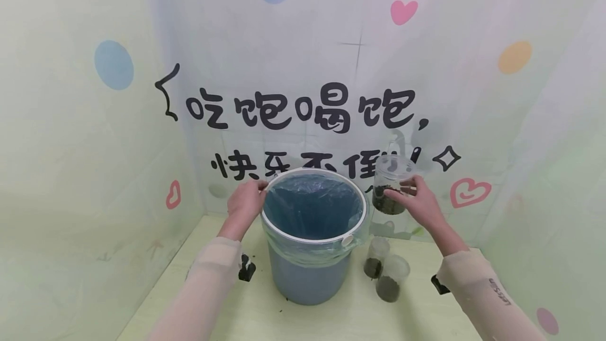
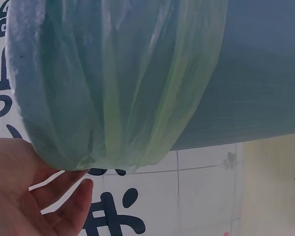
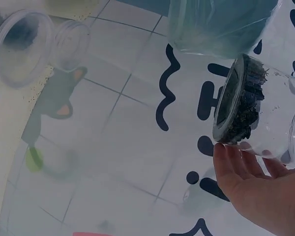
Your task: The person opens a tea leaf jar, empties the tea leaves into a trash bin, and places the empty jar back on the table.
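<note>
A blue-grey trash bin with a white rim stands on the table, lined with a thin greenish plastic bag folded over its edge. On the left, my left hand grips the lined rim, some fingers hidden behind the bag. My right hand holds a clear plastic jar raised beside the bin's right side. Dark, dry, leaf-like bits fill the lower part of this jar. Two more clear jars with dark contents stand on the table right of the bin.
The pale table has a few dark crumbs near the bin. A printed curtain with large black characters hangs right behind, and plain curtain sides close in the left and right. Black devices sit at both wrists.
</note>
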Motion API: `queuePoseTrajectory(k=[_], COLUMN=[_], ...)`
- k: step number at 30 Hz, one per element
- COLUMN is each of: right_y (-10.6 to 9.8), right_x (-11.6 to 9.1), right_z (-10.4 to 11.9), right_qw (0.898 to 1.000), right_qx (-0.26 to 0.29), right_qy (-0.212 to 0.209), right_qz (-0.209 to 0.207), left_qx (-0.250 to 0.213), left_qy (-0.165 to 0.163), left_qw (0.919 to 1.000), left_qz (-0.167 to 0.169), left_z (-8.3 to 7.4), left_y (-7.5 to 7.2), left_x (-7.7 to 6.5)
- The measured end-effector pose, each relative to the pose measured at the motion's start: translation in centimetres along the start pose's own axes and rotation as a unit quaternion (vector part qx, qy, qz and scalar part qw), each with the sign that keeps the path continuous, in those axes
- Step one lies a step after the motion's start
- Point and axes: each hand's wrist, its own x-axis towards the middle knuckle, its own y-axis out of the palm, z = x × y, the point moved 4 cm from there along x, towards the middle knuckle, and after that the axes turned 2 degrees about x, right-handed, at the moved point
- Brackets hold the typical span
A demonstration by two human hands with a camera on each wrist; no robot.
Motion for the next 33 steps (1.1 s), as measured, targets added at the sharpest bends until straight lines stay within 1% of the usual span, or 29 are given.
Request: queuePoseTrajectory(k=[5, 7, 9, 13, 16, 19, 22, 27, 31, 33], right_y=[0.7, 0.9, 0.9, 0.8, 0.7, 0.8, 0.9, 1.2, 1.7, 2.0], right_x=[0.1, 0.1, 0.1, 0.2, 0.3, 0.1, -0.1, -0.5, -0.5, -0.5], right_z=[1.2, 1.5, 1.7, 2.3, 3.0, 4.0, 4.9, 6.1, 6.7, 7.0], right_qw=[1.0, 1.0, 1.0, 1.0, 0.999, 0.999, 0.999, 0.997, 0.995, 0.994], right_qx=[0.005, -0.001, -0.004, -0.002, 0.001, 0.0, -0.002, -0.005, -0.008, -0.007], right_qy=[-0.009, -0.013, -0.018, -0.031, -0.041, -0.047, -0.053, -0.072, -0.097, -0.11], right_qz=[0.014, 0.017, 0.015, 0.006, 0.003, 0.005, 0.008, 0.012, 0.015, 0.017], left_qx=[-0.009, -0.01, -0.006, -0.006, -0.02, -0.034, -0.049, -0.067, -0.068, -0.073], left_qy=[-0.003, 0.002, 0.016, 0.058, 0.096, 0.13, 0.158, 0.213, 0.253, 0.265], left_qw=[0.9998, 0.9995, 0.9993, 0.9976, 0.9944, 0.9904, 0.9861, 0.9748, 0.9646, 0.9607], left_qz=[-0.02, -0.028, -0.033, -0.038, -0.04, -0.031, -0.014, 0.01, 0.028, 0.04], left_z=[0.0, -0.4, -1.1, -3.3, -5.3, -7.5, -9.5, -12.6, -14.2, -14.8], left_y=[-0.4, -0.7, -1.2, -2.2, -3.1, -3.8, -4.4, -4.7, -4.5, -4.4], left_x=[0.0, 0.0, -0.1, -0.2, -0.5, -0.9, -1.4, -2.3, -2.7, -3.0])
